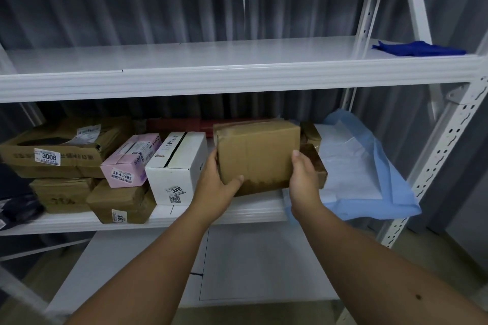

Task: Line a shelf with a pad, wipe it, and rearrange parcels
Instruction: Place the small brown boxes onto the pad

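— Both hands were on one parcel: the left hand point(215, 187) gripped the left side of the brown cardboard box point(260, 157), thumb curled under its lower front edge, and the right hand point(303, 179) clasped its right side, fingers out of sight behind it.

— What did that box look like?

— Plain tan cardboard, taped along its seams, with a darker stained band across the bottom. It was at the front of the middle shelf point(237, 212); whether it rested on the board or was lifted just off it, I couldn't tell.

— And the pad?

— The blue pad point(380, 192) lay on the right end of that shelf, white in its middle, its blue border rumpled and hanging over the front edge. A smaller brown parcel point(313, 159) sat just behind the right hand, at the pad's left edge.

— What else was on that shelf?

— Just left of the held box stood a white box point(175, 169) labelled 3008, then a pink box point(130, 161) leaning on brown parcels point(120, 204), and a crushed carton point(52, 150) at the far left. A red box point(184, 124) lay at the back.

— Anything above?

— A dark blue cloth point(420, 49) lay at the right end of the upper shelf point(184, 58).
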